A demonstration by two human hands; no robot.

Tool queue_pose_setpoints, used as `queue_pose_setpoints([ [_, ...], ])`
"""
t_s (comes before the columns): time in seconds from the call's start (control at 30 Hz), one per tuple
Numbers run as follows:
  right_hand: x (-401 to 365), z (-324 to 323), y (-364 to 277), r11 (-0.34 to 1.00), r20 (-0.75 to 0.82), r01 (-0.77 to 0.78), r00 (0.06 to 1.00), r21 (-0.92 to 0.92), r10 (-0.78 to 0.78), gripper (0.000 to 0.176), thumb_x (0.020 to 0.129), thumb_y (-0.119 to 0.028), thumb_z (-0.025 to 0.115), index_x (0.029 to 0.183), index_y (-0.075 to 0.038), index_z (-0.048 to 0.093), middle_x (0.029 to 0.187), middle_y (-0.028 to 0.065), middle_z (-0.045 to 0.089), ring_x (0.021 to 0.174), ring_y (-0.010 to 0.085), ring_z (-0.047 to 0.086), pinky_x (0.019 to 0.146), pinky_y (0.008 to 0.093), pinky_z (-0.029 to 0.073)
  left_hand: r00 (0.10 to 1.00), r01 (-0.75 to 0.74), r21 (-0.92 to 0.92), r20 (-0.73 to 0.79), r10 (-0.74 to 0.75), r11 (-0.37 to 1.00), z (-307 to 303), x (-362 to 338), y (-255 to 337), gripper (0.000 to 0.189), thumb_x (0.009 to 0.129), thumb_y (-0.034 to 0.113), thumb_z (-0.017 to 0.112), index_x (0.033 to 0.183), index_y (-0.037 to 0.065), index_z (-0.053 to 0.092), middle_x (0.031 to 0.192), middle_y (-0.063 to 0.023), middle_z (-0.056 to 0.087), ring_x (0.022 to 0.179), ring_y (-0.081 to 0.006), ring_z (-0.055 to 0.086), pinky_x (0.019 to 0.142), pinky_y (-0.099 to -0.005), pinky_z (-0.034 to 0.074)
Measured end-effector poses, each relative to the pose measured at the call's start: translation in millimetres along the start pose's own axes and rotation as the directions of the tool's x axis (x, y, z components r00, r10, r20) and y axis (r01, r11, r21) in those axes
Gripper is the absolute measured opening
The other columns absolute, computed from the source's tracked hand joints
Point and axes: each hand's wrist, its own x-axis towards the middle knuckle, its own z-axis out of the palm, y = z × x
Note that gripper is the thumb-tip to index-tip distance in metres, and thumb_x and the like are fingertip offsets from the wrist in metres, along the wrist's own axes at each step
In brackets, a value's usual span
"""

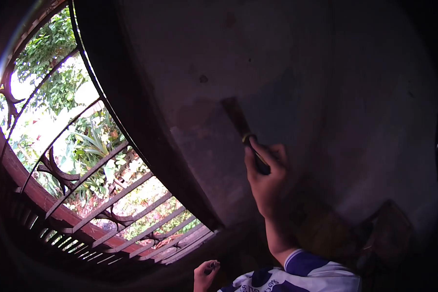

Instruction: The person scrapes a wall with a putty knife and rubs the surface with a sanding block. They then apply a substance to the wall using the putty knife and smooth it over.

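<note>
Nearest, the left hand is seen curled low beside the shirt, and whether anything is held in it cannot be told; just ahead, the scraper is gripped by its handle in the right hand, blade tilted up at the wall, contact too dark to be confirmed. The surface could be gouged if a corner were dug in, and the edge misjudged in this gloom, with glare thrown in through the barred window.
</note>
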Motion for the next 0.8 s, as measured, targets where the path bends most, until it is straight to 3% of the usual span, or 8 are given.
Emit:
queue_pose_setpoints([
  [0.03, -2.3, 0.9, -4.4, 1.000, 0.002, -0.001, 1.000, -0.021, 0.002, 0.035, 0.078, 0.001, 0.076, 0.111, -0.010, 0.073, 0.084, 0.0051, 0.055, 0.068, 0.0149, 0.059, 0.058, 0.0305, 0.047, 1.000, 0.008, 0.071, 0.015, -0.009, 0.997, -0.5, -1.0, 13.0, 0.019, 0.085, 0.003, 0.073, 0.104, 0.002, 0.070, 0.088, -0.0023, 0.069, 0.077, -0.0076, 0.060, 0.069, -0.0256, 0.051],
  [0.23, -2.8, -39.1, 4.9, 0.998, -0.051, -0.014, 0.999, -0.066, 0.011, 0.033, 0.078, 0.001, 0.076, 0.110, -0.008, 0.073, 0.080, 0.0050, 0.054, 0.067, 0.0159, 0.058, 0.059, 0.0309, 0.046, 1.000, -0.025, 0.044, 0.012, 0.025, 0.999, 1.0, -4.5, -4.3, 0.019, 0.086, 0.006, 0.073, 0.104, 0.003, 0.070, 0.086, -0.0013, 0.069, 0.076, -0.0070, 0.058, 0.069, -0.0241, 0.050],
  [0.33, 7.8, -11.2, 27.3, 0.998, -0.032, -0.025, 0.999, -0.059, 0.023, 0.033, 0.078, 0.001, 0.076, 0.110, -0.008, 0.073, 0.081, 0.0045, 0.055, 0.067, 0.0150, 0.058, 0.059, 0.0312, 0.046, 1.000, 0.015, 0.061, -0.005, -0.015, 0.998, 1.4, -2.3, 3.6, 0.018, 0.085, 0.006, 0.073, 0.103, 0.003, 0.070, 0.087, -0.0018, 0.069, 0.078, -0.0071, 0.059, 0.071, -0.0239, 0.050],
  [0.47, 8.4, -25.7, 18.3, 0.998, 0.014, -0.038, 0.999, -0.056, 0.038, 0.030, 0.079, 0.000, 0.075, 0.108, -0.007, 0.073, 0.081, 0.0048, 0.055, 0.067, 0.0152, 0.059, 0.057, 0.0311, 0.046, 1.000, -0.024, 0.072, 0.015, 0.023, 0.997, 4.1, -0.9, 3.0, 0.018, 0.085, 0.006, 0.073, 0.103, 0.003, 0.070, 0.088, -0.0023, 0.069, 0.078, -0.0074, 0.058, 0.070, -0.0238, 0.049],
  [0.57, 0.3, -39.4, 14.4, 0.999, -0.056, -0.038, 0.998, -0.024, 0.037, 0.029, 0.079, 0.000, 0.075, 0.108, -0.006, 0.073, 0.082, 0.0054, 0.055, 0.066, 0.0154, 0.059, 0.057, 0.0312, 0.045, 0.999, -0.030, 0.080, 0.022, 0.028, 0.996, 6.2, -1.3, 0.1, 0.018, 0.085, 0.005, 0.073, 0.103, 0.003, 0.070, 0.088, -0.0017, 0.069, 0.077, -0.0070, 0.058, 0.069, -0.0239, 0.049],
  [0.63, 6.8, -14.1, 25.2, 0.999, -0.052, -0.020, 0.998, -0.028, 0.018, 0.028, 0.080, -0.001, 0.075, 0.108, -0.006, 0.073, 0.083, 0.0054, 0.055, 0.067, 0.0152, 0.059, 0.057, 0.0310, 0.046, 0.999, -0.017, 0.080, 0.032, 0.015, 0.997, 7.3, 3.8, 3.5, 0.017, 0.086, 0.004, 0.072, 0.103, 0.003, 0.070, 0.088, -0.0015, 0.069, 0.078, -0.0068, 0.058, 0.069, -0.0241, 0.049],
  [0.8, 5.3, -27.2, 25.0, 0.994, -0.004, -0.006, 1.000, -0.108, 0.006, 0.029, 0.080, 0.000, 0.075, 0.108, -0.007, 0.073, 0.081, 0.0053, 0.054, 0.068, 0.0152, 0.059, 0.058, 0.0312, 0.046, 0.998, 0.023, 0.046, 0.061, -0.026, 0.999, 11.0, -2.9, 5.5, 0.017, 0.086, 0.003, 0.071, 0.103, 0.003, 0.070, 0.090, -0.0013, 0.069, 0.080, -0.0067, 0.059, 0.070, -0.0241, 0.049],
])
